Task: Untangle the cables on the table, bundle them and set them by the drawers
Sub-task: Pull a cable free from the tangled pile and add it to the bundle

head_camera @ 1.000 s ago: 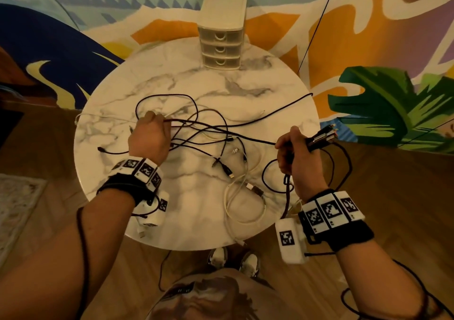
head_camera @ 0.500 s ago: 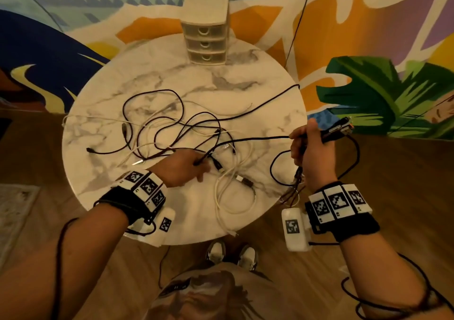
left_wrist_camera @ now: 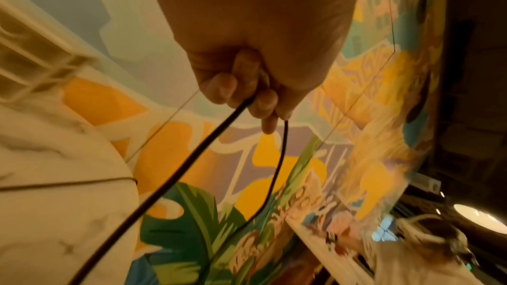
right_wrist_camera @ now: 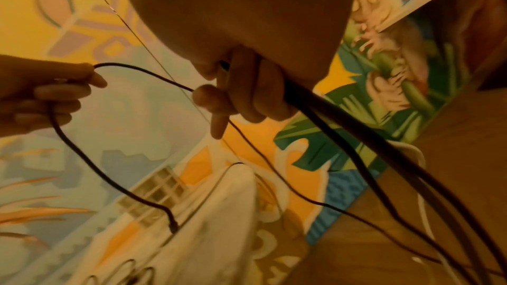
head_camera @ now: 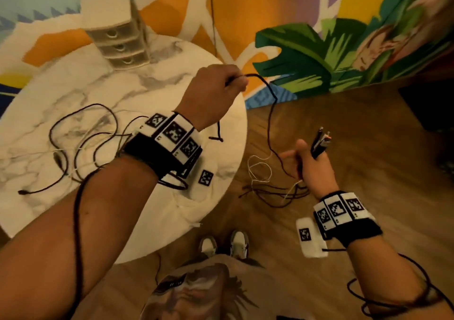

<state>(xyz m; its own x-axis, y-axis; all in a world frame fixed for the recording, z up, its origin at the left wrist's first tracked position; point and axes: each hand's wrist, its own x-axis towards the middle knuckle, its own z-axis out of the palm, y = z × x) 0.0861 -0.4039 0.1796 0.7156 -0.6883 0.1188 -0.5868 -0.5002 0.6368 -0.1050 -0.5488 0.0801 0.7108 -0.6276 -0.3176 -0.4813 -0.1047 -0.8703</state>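
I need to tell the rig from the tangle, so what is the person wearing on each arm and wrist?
Both forearms are bare, without sleeves. The left wrist band and right wrist band are black, each topped by white tiles printed with black square markers. A white marked box hangs under the right wrist. A thin black lead runs up the left forearm.

Wrists: black bands (head_camera: pixel 356 232) carrying white blocks with black square markers
Forearms: thin black wires (head_camera: pixel 78 224)
Feet: pale shoes (head_camera: pixel 239 243)
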